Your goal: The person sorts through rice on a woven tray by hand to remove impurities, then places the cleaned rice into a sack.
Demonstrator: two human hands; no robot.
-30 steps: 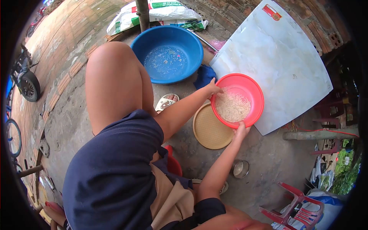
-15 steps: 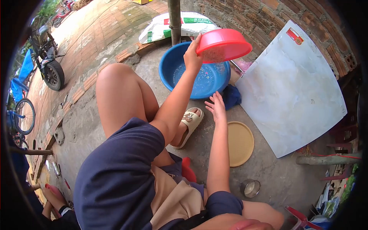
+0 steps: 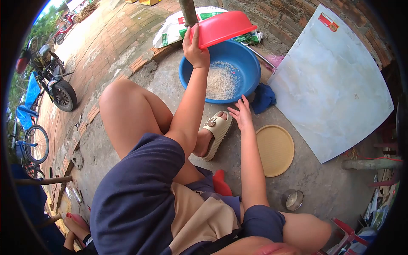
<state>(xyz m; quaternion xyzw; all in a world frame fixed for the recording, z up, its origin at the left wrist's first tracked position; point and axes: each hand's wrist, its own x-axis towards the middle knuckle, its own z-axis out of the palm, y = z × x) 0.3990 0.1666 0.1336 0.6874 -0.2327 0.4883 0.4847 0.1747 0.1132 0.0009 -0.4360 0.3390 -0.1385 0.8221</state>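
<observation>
My left hand (image 3: 196, 49) grips the near left edge of a red plastic basin (image 3: 225, 27). This basin is tilted above a blue basin (image 3: 255, 78) on the ground, and its inside is turned away from view. Pale, grainy material (image 3: 223, 80) lies heaped in the blue basin, with a few small pink specks in it. Beside the blue basin's near rim, my right hand (image 3: 241, 114) has its fingers spread and holds nothing. A dark blue cloth (image 3: 264, 98) lies just right of that rim.
A round tan tray (image 3: 275, 151) and a small metal bowl (image 3: 293, 199) are on the concrete floor. To the right leans a large pale board (image 3: 333, 85). A wooden post (image 3: 188, 12) and a white sack (image 3: 170, 30) stand behind. Motorbike (image 3: 55, 80) at left; another person's legs (image 3: 76, 229) lower left.
The red basin has moved left and up and tipped further over. Much more grainy material now lies in the blue basin. My right hand stays near the rim, fingers spread.
</observation>
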